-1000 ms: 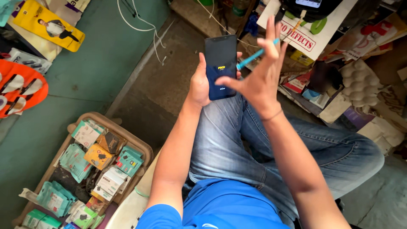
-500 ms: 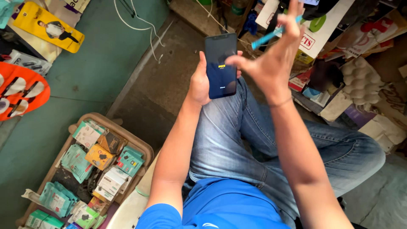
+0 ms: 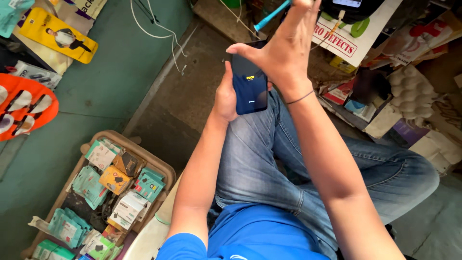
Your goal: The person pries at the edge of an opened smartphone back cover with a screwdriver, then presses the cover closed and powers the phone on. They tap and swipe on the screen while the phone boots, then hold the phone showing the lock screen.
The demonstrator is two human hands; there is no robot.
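Observation:
I sit in blue jeans and a blue shirt. My left hand (image 3: 225,97) grips a dark smartphone (image 3: 250,85) by its left edge, held upright above my left knee, its screen dark blue with a small yellow mark. My right hand (image 3: 283,47) is raised over the phone's top right corner, thumb touching the top edge. A thin light-blue tool (image 3: 272,14) sticks out from between its fingers toward the upper left. A thin band circles my right wrist.
A tan basket (image 3: 159,166) of small packaged accessories stands at lower left. Yellow and orange packages (image 3: 26,103) lie on the green surface at left. White cables (image 3: 166,33) trail above. Cardboard, papers and an egg tray (image 3: 409,91) crowd the right.
My right hand has risen and moved right, from in front of the phone screen to its top corner. The phone has tilted slightly and its screen now shows fully.

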